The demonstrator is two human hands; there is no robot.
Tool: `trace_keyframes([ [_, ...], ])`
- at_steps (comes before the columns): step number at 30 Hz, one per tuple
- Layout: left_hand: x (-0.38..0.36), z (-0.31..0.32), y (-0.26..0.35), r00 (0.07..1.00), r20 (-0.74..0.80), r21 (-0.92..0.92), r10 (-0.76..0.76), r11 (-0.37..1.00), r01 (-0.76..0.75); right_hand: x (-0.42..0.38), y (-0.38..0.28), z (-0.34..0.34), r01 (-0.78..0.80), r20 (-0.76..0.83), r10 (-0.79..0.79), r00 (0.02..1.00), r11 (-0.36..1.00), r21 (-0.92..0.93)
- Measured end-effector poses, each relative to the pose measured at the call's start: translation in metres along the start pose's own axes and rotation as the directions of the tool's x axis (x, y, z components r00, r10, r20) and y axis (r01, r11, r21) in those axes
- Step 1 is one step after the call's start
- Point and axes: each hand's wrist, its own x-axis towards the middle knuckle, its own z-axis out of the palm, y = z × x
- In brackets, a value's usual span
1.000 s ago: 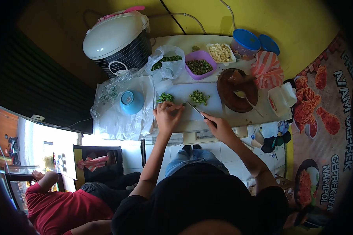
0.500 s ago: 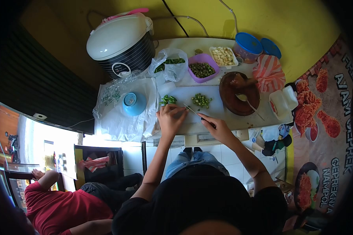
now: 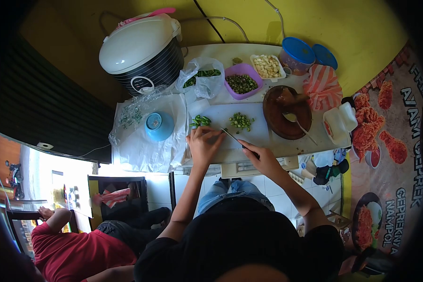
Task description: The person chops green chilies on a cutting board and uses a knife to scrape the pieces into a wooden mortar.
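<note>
My right hand is closed on the dark handle of a knife, its blade pointing up and left over the front of a pale cutting board. Left of the blade, my left hand has its fingers pinched at the board's edge, on what looks like a green piece mostly hidden by the fingertips. Whole green chillies lie just above my left hand. Chopped green pieces sit in a heap beyond the knife.
Behind the board stand a plastic bag of chillies, a purple bowl and a white tray. A stone mortar is at right, a blue bowl and rice cooker at left. Another person is at lower left.
The knife blade and my right hand have shifted slightly. My left hand stays at the board's edge with its fingers pinched. The view has moved a little.
</note>
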Motion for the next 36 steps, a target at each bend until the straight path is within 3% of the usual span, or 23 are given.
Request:
trace_keyframes([
  [10,0.0,0.005,-0.007,1.0,0.028,-0.024,0.01,1.0,-0.01,0.008,0.007,0.001,-0.049,0.041,0.046,0.998,0.995,0.081],
  [28,0.0,0.003,-0.004,0.999,0.015,0.009,0.043,0.999,-0.043,0.007,0.009,0.005,-0.001,-0.005,0.001,1.0,1.0,-0.011],
  [36,0.0,0.001,-0.002,1.0,0.023,-0.006,0.007,1.0,-0.007,0.012,0.004,0.006,-0.05,-0.007,0.05,0.999,0.998,-0.037],
])
